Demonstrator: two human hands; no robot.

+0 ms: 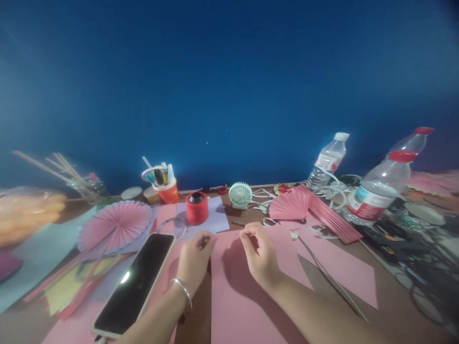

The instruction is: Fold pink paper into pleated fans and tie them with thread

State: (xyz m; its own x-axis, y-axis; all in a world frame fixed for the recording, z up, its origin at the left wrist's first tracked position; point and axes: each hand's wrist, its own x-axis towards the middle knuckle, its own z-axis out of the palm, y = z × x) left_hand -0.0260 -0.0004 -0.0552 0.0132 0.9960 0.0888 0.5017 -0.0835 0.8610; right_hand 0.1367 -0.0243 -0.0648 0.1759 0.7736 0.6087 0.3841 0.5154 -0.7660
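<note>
My left hand (195,258), with a silver bangle at the wrist, is closed in a pinch above the table. A short gap to the right, my right hand (260,255) is pinched too, over a large sheet of pink paper (244,306). Whatever the fingertips hold, if anything, is too small to make out. Just beyond the left hand stands a spool of red thread (197,209). A pleated pink paper fan (290,205) with a folded strip lies past the right hand.
Left of my hands are a phone (138,282) and a round pleated pink fan (118,224). Behind are a red cup of pens (167,191) and a small green fan (240,195). Several bottles (380,186) stand at the right, near a thin stick (330,277).
</note>
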